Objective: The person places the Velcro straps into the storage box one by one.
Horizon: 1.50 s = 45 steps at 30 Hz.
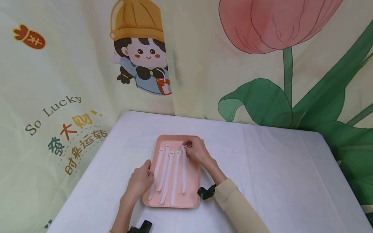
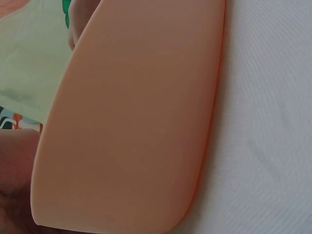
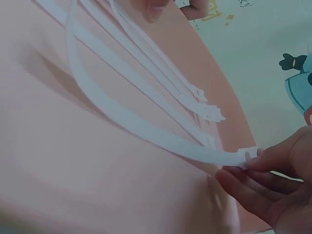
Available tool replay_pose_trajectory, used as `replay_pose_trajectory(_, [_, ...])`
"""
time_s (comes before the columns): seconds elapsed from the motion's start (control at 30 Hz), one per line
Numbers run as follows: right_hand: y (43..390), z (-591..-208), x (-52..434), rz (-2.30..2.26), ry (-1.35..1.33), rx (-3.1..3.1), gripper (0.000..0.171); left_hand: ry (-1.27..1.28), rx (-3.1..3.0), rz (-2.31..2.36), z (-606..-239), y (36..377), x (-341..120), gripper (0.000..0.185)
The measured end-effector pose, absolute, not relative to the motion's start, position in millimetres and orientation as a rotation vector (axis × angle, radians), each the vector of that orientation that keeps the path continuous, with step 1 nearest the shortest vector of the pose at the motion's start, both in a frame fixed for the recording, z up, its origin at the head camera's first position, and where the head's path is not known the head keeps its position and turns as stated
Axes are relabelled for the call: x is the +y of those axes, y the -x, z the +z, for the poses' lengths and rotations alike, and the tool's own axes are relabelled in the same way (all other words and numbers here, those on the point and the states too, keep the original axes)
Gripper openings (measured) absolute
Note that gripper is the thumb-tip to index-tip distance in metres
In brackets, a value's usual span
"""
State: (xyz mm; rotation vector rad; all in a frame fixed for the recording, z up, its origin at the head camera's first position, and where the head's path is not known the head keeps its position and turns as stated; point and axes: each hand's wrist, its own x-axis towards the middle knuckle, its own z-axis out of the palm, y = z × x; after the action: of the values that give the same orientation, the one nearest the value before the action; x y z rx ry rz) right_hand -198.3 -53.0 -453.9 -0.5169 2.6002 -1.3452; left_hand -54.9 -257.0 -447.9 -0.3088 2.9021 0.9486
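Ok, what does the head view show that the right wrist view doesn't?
Only the head view shows the left hand at the pink tray's left edge, all five white straps, and the white table. Only the right wrist view shows the strap end lifted, pinched by fingertips. Both show the right hand, tray and straps.

Five white straps (image 1: 175,176), one tray (image 1: 193,186)

Five white ties (image 1: 170,171) lying lengthwise, side by side, in pink tray (image 1: 193,181); rightmost tie (image 3: 146,129) arching up at head end.
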Motion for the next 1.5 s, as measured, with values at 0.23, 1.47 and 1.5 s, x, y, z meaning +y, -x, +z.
replay_pose_trajectory(0.23, [197.5,-455.0,-53.3,-1.247,0.554,2.675,0.018,0.293,2.919,0.936,-449.1,55.5,-255.8,0.003])
replay_pose_trajectory(1.47, [178.4,-463.5,35.5,-1.632,0.367,2.689,0.027,0.299,2.857,0.935,-447.8,58.2,-257.6,0.005])
replay_pose_trajectory(1.5, [178.6,-464.3,39.8,-1.619,0.350,2.695,0.026,0.299,2.850,0.938,-448.0,58.4,-257.7,0.005])
